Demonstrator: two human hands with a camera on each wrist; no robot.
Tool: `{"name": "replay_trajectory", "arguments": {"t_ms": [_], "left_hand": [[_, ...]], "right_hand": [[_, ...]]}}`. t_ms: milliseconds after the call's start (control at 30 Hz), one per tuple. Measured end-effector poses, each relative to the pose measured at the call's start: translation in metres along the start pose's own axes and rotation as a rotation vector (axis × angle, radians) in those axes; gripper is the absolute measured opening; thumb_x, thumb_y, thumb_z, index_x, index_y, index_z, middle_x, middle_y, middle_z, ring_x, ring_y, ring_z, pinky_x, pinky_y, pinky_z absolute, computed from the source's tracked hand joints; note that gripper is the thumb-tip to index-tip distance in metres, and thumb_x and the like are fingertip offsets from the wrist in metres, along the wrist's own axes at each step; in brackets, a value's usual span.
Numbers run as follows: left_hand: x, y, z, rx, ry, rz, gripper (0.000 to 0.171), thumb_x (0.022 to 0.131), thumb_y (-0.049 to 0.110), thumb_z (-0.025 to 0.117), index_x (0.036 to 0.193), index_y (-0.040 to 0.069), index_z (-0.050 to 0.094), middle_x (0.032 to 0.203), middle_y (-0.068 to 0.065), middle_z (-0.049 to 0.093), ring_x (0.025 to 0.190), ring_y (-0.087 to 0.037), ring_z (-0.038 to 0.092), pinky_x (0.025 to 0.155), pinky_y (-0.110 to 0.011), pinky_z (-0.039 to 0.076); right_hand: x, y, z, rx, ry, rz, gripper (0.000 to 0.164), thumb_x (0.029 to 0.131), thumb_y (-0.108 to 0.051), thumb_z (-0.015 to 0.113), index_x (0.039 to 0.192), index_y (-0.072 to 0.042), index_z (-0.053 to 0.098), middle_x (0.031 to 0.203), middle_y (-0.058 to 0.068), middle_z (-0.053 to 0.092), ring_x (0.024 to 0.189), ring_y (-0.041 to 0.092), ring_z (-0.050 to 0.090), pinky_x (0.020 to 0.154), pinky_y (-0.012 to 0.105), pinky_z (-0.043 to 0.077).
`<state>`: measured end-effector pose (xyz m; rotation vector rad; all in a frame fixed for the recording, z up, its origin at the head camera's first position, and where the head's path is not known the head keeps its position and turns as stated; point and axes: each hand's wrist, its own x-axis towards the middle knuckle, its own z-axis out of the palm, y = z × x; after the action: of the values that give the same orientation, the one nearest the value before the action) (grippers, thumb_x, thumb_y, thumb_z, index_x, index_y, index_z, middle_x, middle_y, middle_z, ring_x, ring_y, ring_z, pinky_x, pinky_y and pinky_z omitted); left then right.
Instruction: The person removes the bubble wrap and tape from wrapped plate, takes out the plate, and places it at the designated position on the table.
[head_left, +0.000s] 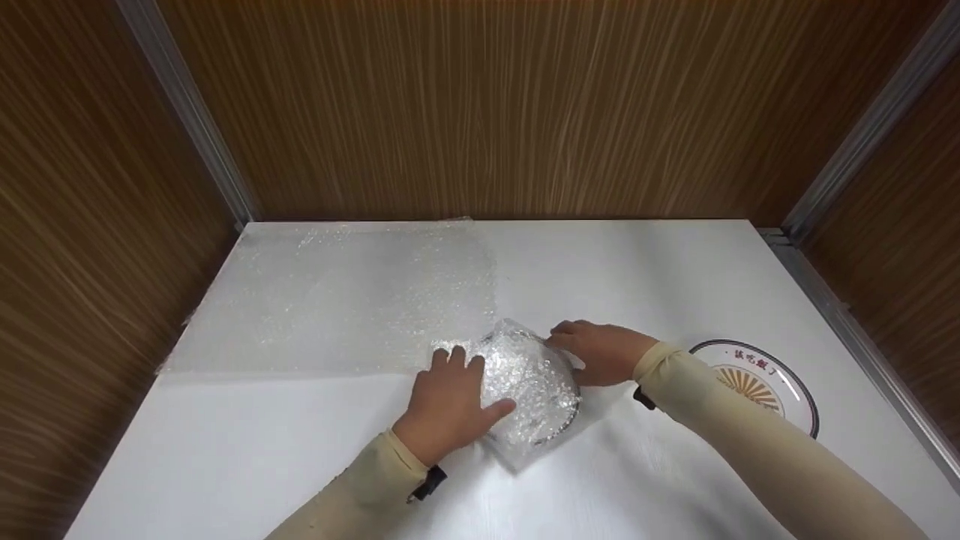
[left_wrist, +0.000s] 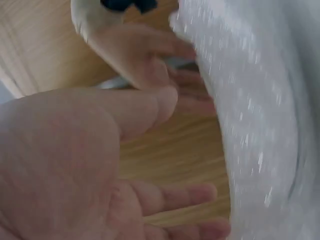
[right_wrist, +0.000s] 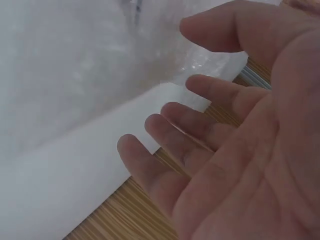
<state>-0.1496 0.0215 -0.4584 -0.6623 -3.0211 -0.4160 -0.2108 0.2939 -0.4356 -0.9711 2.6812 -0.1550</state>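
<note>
Bubble-wrapped plate (head_left: 534, 401) is on the bench (head_left: 300, 450) between my left hand (head_left: 446, 412), fingers spread, and my right hand (head_left: 606, 351), fingers loosely extended, neither gripping it; I judge it stiff and breakable inside soft, slippery wrap (head_left: 517, 371), best held gently by opposite edges

white table (head_left: 300, 457), bearing a flat sheet of bubble wrap (head_left: 330, 300) at far left, reaching the left edge; a bubble-wrapped round item (head_left: 529, 390) at the middle; and a dark-rimmed, printed plate (head_left: 787, 386) at right.
</note>
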Motion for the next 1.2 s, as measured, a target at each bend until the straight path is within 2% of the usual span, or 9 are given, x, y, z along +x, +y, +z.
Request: {"name": "replay_trajectory", "arguments": {"t_ms": [100,233,400,633,767,867,1067,1200], "left_hand": [[-0.003,0.008,0.01,0.01,-0.079,-0.022,0.092,0.089,0.075,0.059,0.144,0.0,0.056,0.144,-0.028,0.051,0.137,-0.047,0.044,0.09,-0.054,0.056],[-0.005,0.01,0.014,-0.004,-0.138,-0.026,0.098,0.088,0.074,0.061,0.15,0.0,0.049,0.153,-0.031,0.042,0.146,-0.049,0.033,0.104,-0.058,0.049],[-0.005,0.005,0.012,-0.021,-0.178,0.029,0.096,0.089,0.068,0.066,0.152,-0.001,0.046,0.156,-0.032,0.039,0.149,-0.049,0.029,0.117,-0.058,0.035],[0.003,-0.012,0.009,-0.041,-0.272,0.135,0.095,0.089,0.062,0.071,0.158,0.005,0.039,0.163,-0.024,0.033,0.154,-0.043,0.022,0.122,-0.056,0.026],[0.008,-0.022,0.004,-0.087,-0.352,0.162,0.099,0.088,0.056,0.075,0.163,0.011,0.03,0.169,-0.02,0.022,0.157,-0.038,0.014,0.124,-0.059,0.02],[0.013,-0.028,0.001,-0.122,-0.392,0.191,0.099,0.087,0.05,0.078,0.163,0.011,0.029,0.17,-0.019,0.019,0.158,-0.037,0.011,0.125,-0.058,0.017],[0.023,-0.038,-0.002,-0.132,-0.432,0.26,0.096,0.085,0.035,0.083,0.163,0.012,0.032,0.17,-0.015,0.02,0.159,-0.033,0.011,0.127,-0.051,0.015],[0.027,-0.038,-0.005,-0.128,-0.437,0.286,0.092,0.083,0.025,0.083,0.161,0.012,0.035,0.17,-0.016,0.021,0.159,-0.031,0.012,0.128,-0.047,0.013]], "right_hand": [[0.001,0.0,0.005,0.003,-0.006,-0.004,0.053,0.088,-0.008,0.073,0.139,-0.004,0.06,0.135,0.018,0.062,0.123,0.036,0.061,0.098,0.054,0.054],[-0.001,-0.003,0.008,-0.02,0.001,-0.01,0.052,0.086,-0.009,0.07,0.137,-0.004,0.061,0.127,0.013,0.065,0.108,0.03,0.065,0.089,0.051,0.057],[-0.007,-0.008,0.01,-0.015,-0.014,0.013,0.046,0.088,-0.019,0.072,0.131,-0.006,0.065,0.116,0.009,0.066,0.089,0.022,0.065,0.081,0.047,0.058],[-0.02,-0.018,0.014,-0.043,-0.001,-0.002,0.038,0.089,-0.029,0.075,0.12,-0.008,0.067,0.098,0.003,0.062,0.073,0.019,0.061,0.073,0.045,0.056],[-0.024,-0.018,0.012,0.016,-0.019,-0.007,0.042,0.091,-0.03,0.074,0.126,-0.008,0.067,0.106,0.005,0.067,0.079,0.018,0.065,0.078,0.045,0.056],[-0.025,-0.013,0.011,0.062,0.0,0.02,0.045,0.092,-0.026,0.075,0.131,-0.006,0.066,0.112,0.009,0.071,0.089,0.021,0.069,0.081,0.046,0.057],[-0.026,-0.007,0.022,0.075,0.068,0.099,0.057,0.092,-0.03,0.076,0.138,-0.002,0.06,0.127,0.015,0.064,0.109,0.033,0.067,0.09,0.052,0.056],[-0.023,-0.009,0.029,0.082,0.121,0.109,0.066,0.091,-0.036,0.077,0.143,-0.001,0.056,0.136,0.018,0.059,0.12,0.037,0.061,0.094,0.055,0.054]]}}
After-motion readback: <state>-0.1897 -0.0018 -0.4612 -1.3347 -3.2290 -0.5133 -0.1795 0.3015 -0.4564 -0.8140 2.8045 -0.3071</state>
